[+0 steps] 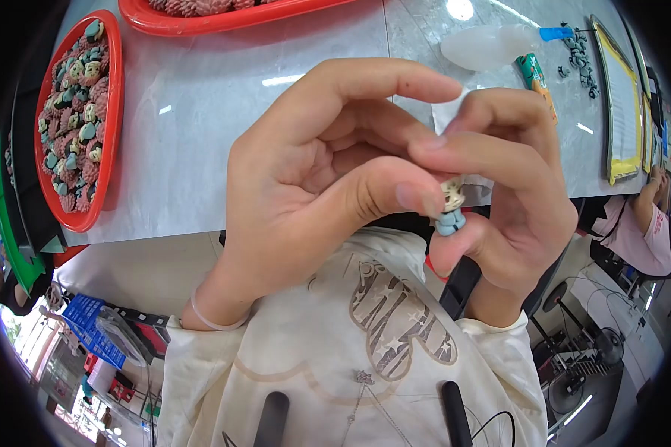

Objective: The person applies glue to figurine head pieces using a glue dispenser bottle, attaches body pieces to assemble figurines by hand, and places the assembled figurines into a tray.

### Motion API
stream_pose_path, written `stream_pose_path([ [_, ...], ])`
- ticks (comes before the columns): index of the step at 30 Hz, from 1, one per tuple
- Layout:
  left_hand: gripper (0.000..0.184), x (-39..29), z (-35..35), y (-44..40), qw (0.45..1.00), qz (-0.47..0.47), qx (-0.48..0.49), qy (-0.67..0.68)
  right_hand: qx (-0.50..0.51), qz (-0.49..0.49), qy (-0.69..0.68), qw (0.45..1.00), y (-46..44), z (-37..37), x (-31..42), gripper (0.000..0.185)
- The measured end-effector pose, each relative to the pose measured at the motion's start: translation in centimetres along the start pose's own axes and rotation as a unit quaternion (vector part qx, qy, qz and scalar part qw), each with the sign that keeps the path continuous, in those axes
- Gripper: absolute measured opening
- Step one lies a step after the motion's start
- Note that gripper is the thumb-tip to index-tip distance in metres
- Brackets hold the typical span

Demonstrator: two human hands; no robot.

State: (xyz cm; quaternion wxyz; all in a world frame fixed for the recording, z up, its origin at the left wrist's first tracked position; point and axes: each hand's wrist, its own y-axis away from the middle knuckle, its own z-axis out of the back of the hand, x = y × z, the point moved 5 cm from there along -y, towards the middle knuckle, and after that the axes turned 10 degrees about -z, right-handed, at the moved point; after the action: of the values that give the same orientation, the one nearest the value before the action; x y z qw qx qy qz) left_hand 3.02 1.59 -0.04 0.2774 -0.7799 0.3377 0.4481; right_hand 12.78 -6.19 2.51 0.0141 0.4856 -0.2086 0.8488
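Observation:
A tiny figurine [450, 216] with a cream-coloured head and a pale blue body is pinched between my two hands, above the table's near edge. My left hand [306, 171] has its thumb tip against the head, its index finger raised clear of the piece. From the other side, my right hand [511, 186] supports the blue lower end with its thumb, while its index finger curls over the top. Fingertips hide the back of the figurine and part of its head.
On the grey table [194, 149], a red tray [110, 134] of small figures and pink pieces stands left. Another red tray [224, 24] lies at the back. A translucent bottle [488, 46], a green tube [531, 71], small dark parts [580, 59] and a yellow-edged board [622, 112] lie right.

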Motion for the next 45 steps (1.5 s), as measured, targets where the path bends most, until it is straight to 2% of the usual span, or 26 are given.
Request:
stream_pose_path([
  [1,0.056,-0.2,-0.1,-0.1,0.999,-0.037,0.0,-0.023,-0.02,0.032,0.01,0.999,0.1,0.3,0.2,0.056],
  [4,0.046,-0.2,0.3,-0.2,0.996,-0.062,0.01,-0.062,-0.08,0.021,0.034,0.996,0.4,0.7,0.4,0.056],
  [7,0.036,-0.1,0.0,-0.1,0.994,-0.076,0.009,-0.071,-0.082,0.071,0.094,0.99,0.4,0.9,0.6,0.056],
  [17,0.036,-0.2,0.0,0.0,0.995,-0.058,0.014,-0.076,-0.085,0.09,0.149,0.981,0.4,0.7,1.2,0.051],
  [20,0.036,0.0,-0.4,0.2,0.998,-0.054,0.004,-0.018,-0.09,0.089,0.138,0.982,0.4,0.4,1.7,0.053],
  [22,0.039,-0.1,-0.6,0.5,0.999,0.008,0.035,0.027,-0.071,0.085,0.212,0.971,0.1,-0.2,2.3,0.054],
  [23,0.04,-0.7,-0.5,0.7,0.994,0.086,0.029,0.063,-0.077,0.103,0.2,0.971,0.0,-0.3,2.8,0.054],
  [24,0.035,-2.1,0.2,0.3,0.998,-0.004,0.043,-0.05,-0.104,0.08,0.171,0.977,-0.1,0.1,2.9,0.048],
  [25,0.031,-3.6,0.9,0.1,0.981,-0.09,0.057,-0.161,-0.129,0.055,0.141,0.98,-0.1,0.5,2.8,0.042],
  [27,0.02,-7.7,4.5,0.0,0.906,-0.222,-0.109,-0.344,-0.163,0.055,0.129,0.977,0.7,1.5,2.2,0.049],
  [28,0.018,-9.6,6.0,0.0,0.841,-0.223,-0.175,-0.46,-0.193,0.039,0.132,0.972,1.2,2.4,1.7,0.055],
  [30,0.019,-12.7,8.1,-0.3,0.692,-0.13,-0.177,-0.688,-0.184,0.033,0.14,0.972,1.8,4.4,1.5,0.056],
  [31,0.019,-13.7,8.8,-0.6,0.689,-0.134,-0.177,-0.689,-0.17,0.022,0.153,0.973,1.9,4.7,1.2,0.057],
  [33,0.018,-15.1,8.3,-1.6,0.568,-0.211,-0.093,-0.791,-0.189,0.021,0.132,0.973,1.7,4.7,1.0,0.054],
  [34,0.02,-14.9,7.4,-2.9,0.628,-0.177,-0.047,-0.757,-0.215,0.009,0.117,0.969,1.5,4.9,0.8,0.052],
  [36,0.019,-12.6,6.1,-5.7,0.729,-0.184,0.022,-0.659,-0.238,0.001,0.101,0.966,1.4,5.0,0.8,0.05],
  [38,0.017,-9.8,3.6,-7.2,0.659,-0.136,0.071,-0.736,-0.223,0.004,0.09,0.971,1.2,4.9,0.8,0.042],
  [39,0.017,-9.2,3.7,-7.5,0.658,-0.136,0.067,-0.738,-0.222,0.008,0.088,0.971,1.4,4.8,0.6,0.042],
  [41,0.016,-8.1,4.1,-8.4,0.604,-0.127,0.104,-0.78,-0.219,0.002,0.097,0.971,1.7,5.1,0.5,0.037],
  [42,0.016,-8.2,4.5,-8.6,0.625,-0.138,0.118,-0.759,-0.218,0.003,0.094,0.971,1.9,5.4,0.5,0.037],
  [43,0.016,-7.7,4.3,-8.6,0.622,-0.135,0.116,-0.763,-0.216,-0.02,0.084,0.973,2.2,6.0,-0.3,0.033],
  [45,0.017,-8.4,4.0,-7.6,0.707,-0.184,0.06,-0.681,-0.211,-0.041,0.067,0.974,2.2,6.4,-1.1,0.03],
])
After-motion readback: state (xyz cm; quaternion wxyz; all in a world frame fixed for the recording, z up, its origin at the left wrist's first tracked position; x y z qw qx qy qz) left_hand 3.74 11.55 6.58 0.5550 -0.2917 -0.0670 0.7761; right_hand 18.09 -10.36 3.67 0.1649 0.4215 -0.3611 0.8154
